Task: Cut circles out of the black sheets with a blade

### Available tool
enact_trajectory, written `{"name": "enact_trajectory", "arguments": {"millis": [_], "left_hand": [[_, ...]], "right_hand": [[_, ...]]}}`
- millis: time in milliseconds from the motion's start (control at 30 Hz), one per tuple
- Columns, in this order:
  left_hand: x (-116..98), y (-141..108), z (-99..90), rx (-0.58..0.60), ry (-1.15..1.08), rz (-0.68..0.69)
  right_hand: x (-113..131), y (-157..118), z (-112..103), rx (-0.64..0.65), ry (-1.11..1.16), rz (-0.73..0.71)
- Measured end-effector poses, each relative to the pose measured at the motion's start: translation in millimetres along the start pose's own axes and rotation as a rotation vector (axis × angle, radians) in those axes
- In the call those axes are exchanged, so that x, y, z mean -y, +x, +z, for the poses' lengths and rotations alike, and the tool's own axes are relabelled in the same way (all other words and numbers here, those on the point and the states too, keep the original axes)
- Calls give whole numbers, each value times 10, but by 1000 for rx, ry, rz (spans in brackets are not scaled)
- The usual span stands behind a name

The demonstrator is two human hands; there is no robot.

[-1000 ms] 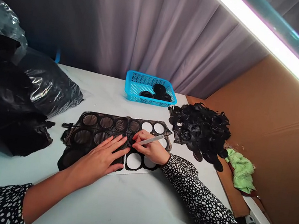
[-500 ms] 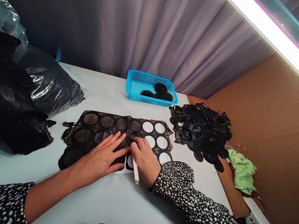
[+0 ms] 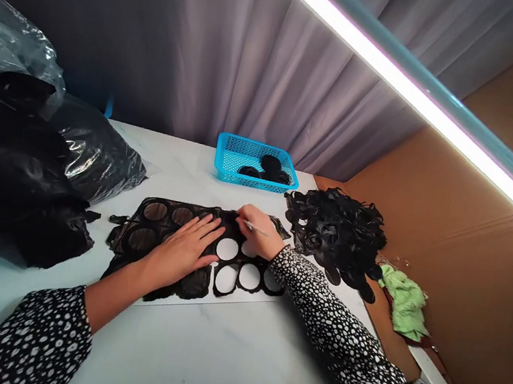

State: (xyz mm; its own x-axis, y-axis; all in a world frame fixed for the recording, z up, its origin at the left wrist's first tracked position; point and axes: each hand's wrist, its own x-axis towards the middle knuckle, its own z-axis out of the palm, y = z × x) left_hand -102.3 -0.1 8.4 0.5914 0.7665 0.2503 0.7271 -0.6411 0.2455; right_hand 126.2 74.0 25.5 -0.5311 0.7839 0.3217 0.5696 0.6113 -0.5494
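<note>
Black sheet (image 3: 147, 223), long axis left-to-right | our right hand (image 3: 263, 244) at its far edge, fingers holding slim tool (image 3: 255, 228) | we've left hand (image 3: 180, 254) atop, fingers spread

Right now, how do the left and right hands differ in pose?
The left hand lies palm-down, fingers extended; the right hand has its fingers curled. The left hand holds no tool; the right hand grips a thin tool. Both are at the black sheet, in spotted sleeves.

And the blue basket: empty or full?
Partly filled: the basket has black discs toward its right, bare mesh at its left.
</note>
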Motion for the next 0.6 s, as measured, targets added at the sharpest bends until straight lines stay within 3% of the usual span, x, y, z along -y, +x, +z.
{"name": "enact_trajectory", "arguments": {"millis": [133,300,600], "left_hand": [[27,-26,59,70,65,-48],[-39,-86,72,59,66,-111],[-45,-72,92,46,52,-114]], "right_hand": [[10,10,234,78,180,5],[-64,-10,212,74,348,74],[-32,25,210,86,376,131]]}}
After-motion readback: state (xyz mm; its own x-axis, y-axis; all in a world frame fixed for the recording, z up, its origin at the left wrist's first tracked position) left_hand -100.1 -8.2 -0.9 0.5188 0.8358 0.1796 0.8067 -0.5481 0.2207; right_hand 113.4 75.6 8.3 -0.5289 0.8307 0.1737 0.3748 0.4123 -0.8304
